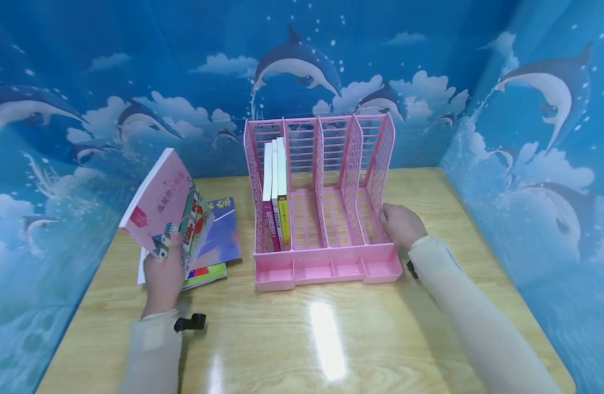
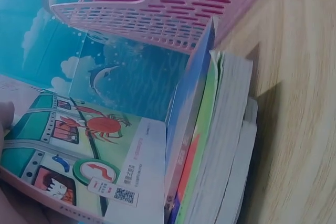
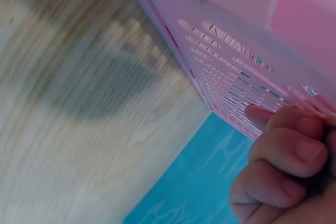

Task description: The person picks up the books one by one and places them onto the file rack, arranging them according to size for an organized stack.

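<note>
My left hand (image 1: 165,273) grips a pink picture book (image 1: 166,202), held tilted above a pile of books. In the left wrist view its illustrated cover (image 2: 79,156) shows a red crab and a QR code. The pile includes a blue book (image 1: 225,232) over a green-edged one (image 1: 208,276). At the rack's right side, my right hand (image 1: 404,224) holds the side panel's front edge, fingers curled in the right wrist view. The pink book rack (image 1: 328,257) stands upright with four slots. Three books (image 1: 277,202) stand in its leftmost slot, spines facing forward.
Small open trays (image 1: 274,273) run along the rack's front. The wooden table (image 1: 262,345) extends toward me, and blue dolphin-printed curtains (image 1: 183,71) enclose its back and sides. Black wrist straps (image 1: 190,323) show at the sleeves.
</note>
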Available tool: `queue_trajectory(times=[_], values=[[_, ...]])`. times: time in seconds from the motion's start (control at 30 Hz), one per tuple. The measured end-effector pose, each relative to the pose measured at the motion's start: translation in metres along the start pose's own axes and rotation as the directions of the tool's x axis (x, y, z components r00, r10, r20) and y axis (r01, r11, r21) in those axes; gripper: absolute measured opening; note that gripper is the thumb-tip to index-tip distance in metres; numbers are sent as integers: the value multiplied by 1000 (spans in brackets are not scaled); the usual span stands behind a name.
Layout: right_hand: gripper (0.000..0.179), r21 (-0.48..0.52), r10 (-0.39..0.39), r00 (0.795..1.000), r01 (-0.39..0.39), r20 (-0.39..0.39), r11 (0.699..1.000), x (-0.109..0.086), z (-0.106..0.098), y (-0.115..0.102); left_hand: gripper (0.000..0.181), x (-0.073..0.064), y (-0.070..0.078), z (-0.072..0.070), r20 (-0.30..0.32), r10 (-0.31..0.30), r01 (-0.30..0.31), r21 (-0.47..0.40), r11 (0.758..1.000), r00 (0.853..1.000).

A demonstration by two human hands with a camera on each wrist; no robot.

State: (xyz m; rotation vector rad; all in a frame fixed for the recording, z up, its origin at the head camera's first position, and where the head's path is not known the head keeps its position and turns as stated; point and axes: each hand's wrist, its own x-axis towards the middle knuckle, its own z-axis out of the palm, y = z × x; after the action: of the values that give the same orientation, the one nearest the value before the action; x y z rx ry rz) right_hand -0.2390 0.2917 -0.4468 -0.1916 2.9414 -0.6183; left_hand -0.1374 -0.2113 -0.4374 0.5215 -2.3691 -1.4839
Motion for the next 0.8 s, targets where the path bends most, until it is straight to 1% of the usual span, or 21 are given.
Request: queue_trajectory(times=[0.1,0.23,0.37,0.5,0.57,0.63,0.73,0.8], values=[[41,2,-9,1000,9,9,1000,4,-1,-1,69,-2,2,1,-3,-5,5,8,1000,1000],[42,34,-3,1000,3,4,999,6,-1,-4,72,-5,4,1,35,-26,26,13,1000,999],[43,66,25,1000,-25,2,998,6,1,-7,75,-5,5,2,50,-41,39,28,999,998],[44,109,46,999,-47,12,993,3,4,-10,72,-4,3,4,13,-34,34,15,999,999],[44,115,45,999,-47,16,992,3,5,-12,69,-3,2,4,-16,-13,13,3,1000,1000],[44,107,41,999,-42,9,993,3,5,-13,65,-2,1,5,-42,20,-20,-5,1000,999],[44,94,44,999,-44,5,995,3,6,-13,63,-1,1,6,-55,48,-48,-8,999,997],[44,85,49,999,-49,-1,995,3,6,-12,63,-2,1,6,-52,44,-45,-12,999,998]])
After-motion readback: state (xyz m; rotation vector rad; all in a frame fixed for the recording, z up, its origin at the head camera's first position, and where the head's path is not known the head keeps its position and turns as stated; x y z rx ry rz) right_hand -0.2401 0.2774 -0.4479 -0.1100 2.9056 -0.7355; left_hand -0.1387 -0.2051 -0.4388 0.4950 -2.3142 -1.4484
